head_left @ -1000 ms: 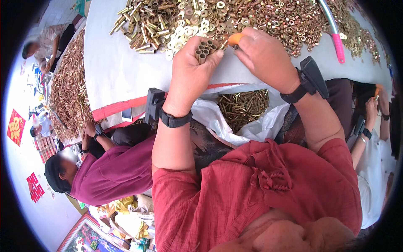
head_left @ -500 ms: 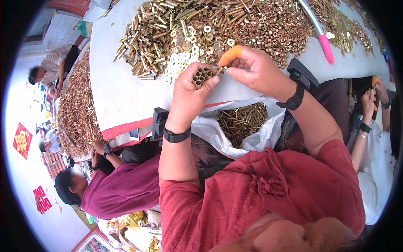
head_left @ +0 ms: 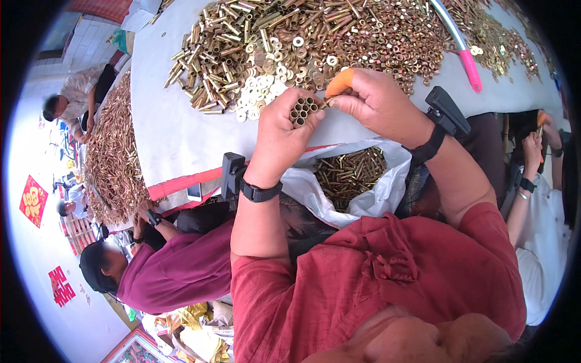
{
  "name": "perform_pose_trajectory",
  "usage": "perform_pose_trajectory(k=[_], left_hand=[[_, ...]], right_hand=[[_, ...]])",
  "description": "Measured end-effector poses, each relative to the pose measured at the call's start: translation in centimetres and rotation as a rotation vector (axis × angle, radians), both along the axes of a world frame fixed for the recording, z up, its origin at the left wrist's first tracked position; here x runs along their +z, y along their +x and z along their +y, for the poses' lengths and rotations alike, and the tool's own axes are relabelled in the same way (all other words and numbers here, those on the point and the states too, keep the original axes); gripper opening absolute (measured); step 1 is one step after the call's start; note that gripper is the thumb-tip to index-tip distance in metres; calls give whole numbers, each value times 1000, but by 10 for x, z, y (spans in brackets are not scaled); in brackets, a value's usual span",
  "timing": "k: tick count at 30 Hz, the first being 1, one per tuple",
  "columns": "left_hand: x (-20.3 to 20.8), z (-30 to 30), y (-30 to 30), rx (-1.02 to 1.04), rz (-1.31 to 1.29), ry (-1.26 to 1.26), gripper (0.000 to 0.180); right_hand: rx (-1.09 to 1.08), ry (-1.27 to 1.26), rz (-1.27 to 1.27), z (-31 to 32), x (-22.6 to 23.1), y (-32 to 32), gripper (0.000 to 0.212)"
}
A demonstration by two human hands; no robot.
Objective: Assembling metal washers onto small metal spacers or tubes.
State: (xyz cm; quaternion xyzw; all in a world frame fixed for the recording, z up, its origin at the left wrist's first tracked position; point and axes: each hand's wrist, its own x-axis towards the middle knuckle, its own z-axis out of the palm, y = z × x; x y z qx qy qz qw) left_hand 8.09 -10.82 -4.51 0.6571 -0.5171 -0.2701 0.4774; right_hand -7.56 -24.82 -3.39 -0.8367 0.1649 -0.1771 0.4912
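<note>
My left hand is closed round a bundle of several short brass-coloured metal tubes, their open ends turned toward me. Right beside it, my right hand pinches with thumb and forefinger at the bundle's far end. An orange finger cover sits on that forefinger. A small copper-coloured piece shows between the fingertips; its exact kind is too small to tell. Both hands are just above the near edge of the pale table, close to the loose washers.
Loose tubes and a heap of nuts cover the far table. A curved metal tool with a pink handle lies right. Below the edge, a white sack holds metal pieces. Co-workers sit left and right.
Both hands have shifted slightly to the right, together with the bundle, whose open ends have turned a little more toward me. My right fingers stay pinched at its end.
</note>
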Motion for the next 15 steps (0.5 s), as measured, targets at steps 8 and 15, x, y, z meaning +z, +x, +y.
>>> perform_pose_trajectory(k=[8, 15], left_hand=[[-1, 2, 2, 44, -21, 74, 19], [-2, 3, -1, 37, 285, 140, 13]], right_hand=[[78, -275, -244, -5, -10, 3, 15], [116, -204, -311, -8, -8, -1, 16]])
